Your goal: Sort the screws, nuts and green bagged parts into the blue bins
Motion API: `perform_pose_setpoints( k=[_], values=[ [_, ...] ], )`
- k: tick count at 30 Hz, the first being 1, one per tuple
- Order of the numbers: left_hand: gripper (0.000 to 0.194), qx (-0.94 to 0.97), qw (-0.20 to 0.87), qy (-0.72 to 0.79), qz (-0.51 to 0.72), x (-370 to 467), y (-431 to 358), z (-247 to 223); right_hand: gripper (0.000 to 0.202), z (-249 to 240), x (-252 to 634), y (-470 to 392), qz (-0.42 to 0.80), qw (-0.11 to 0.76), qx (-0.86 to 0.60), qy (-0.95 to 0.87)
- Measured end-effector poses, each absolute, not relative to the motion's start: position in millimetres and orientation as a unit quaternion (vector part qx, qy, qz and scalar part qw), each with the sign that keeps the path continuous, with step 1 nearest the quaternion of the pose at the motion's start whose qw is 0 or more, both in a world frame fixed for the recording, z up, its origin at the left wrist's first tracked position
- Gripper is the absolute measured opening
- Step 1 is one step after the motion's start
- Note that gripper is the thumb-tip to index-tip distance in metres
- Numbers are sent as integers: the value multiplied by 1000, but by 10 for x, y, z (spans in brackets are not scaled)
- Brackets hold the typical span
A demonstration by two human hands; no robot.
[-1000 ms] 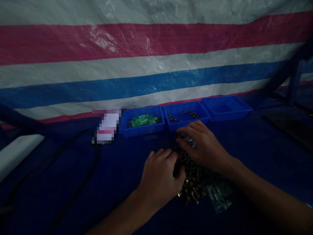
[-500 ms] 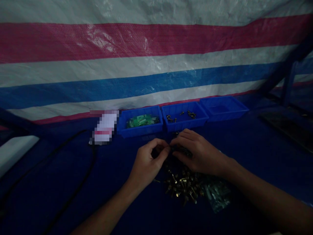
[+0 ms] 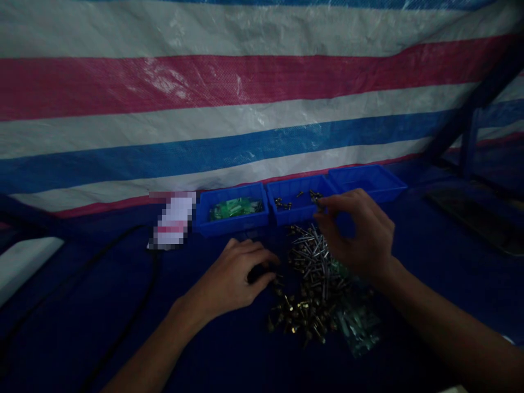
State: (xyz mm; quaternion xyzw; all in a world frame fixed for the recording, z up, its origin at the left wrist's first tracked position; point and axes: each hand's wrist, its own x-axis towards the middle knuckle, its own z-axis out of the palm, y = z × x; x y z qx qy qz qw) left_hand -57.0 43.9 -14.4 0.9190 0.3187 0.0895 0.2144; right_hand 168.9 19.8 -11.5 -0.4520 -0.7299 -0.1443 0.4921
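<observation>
My right hand (image 3: 362,234) is raised over the front right corner of the middle blue bin (image 3: 291,217). Thumb and forefinger pinch a small brass screw (image 3: 318,203), dim in this light. Lower and to the left, my left hand (image 3: 241,273) hovers beside the heap, fingers curved and thumb apart from them, with no held piece visible. A loose pile of silvery screws or pins (image 3: 313,248) lies between the hands. Nearer me, it runs into a heap of brass screws (image 3: 305,316). A few small brass pieces (image 3: 284,204) rest inside the middle bin.
The left blue bin (image 3: 231,225) holds green-and-clear small packets (image 3: 235,208). Another blue bin (image 3: 368,188) stands at the right. Clear bags (image 3: 358,327) lie beside the brass heap. A black cable (image 3: 153,278) crosses the left side, and a striped tarp (image 3: 245,125) hangs behind.
My hands, together over the pile before, have separated. The right has moved up and right to the middle bin with the screw; the left has drawn slightly down and left, uncovering the silvery pile.
</observation>
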Motion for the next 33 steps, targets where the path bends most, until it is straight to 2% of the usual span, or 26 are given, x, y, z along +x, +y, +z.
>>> perform_pose_setpoints(
  k=[3, 6, 10, 13, 18, 21, 25, 29, 31, 33],
  values=[
    [12, 926, 199, 311, 75, -570, 429, -151, 21, -159, 1734, 315, -167, 423, -547, -703],
    [10, 907, 214, 341, 121, -550, 429, -199, 23, -226, 1645, 295, -100, 350, -547, -754],
    [16, 835, 324, 394, 207, -520, 434, -246, 19, -252, 1424, 116, -10, 289, -461, -839],
    [23, 786, 397, 409, 240, -492, 418, -249, 14, -238, 1338, 44, -12, 277, -448, -850],
    [24, 783, 405, 406, 240, -464, 372, -203, 18, -222, 1361, 68, -40, 287, -444, -848],
    [20, 842, 333, 379, 189, -491, 354, -143, 16, -199, 1414, 89, -58, 314, -443, -838],
    [16, 920, 214, 314, 98, -542, 337, -71, 8, -118, 1542, 98, -97, 428, -432, -787],
    [11, 931, 209, 290, 66, -540, 321, -80, 7, -39, 1717, 182, -191, 553, -444, -678],
    [9, 931, 215, 286, 67, -523, 316, -107, 8, -35, 1785, 269, -222, 551, -469, -654],
    [9, 928, 218, 292, 79, -509, 323, -136, 13, -59, 1802, 343, -210, 495, -516, -666]
  ],
)
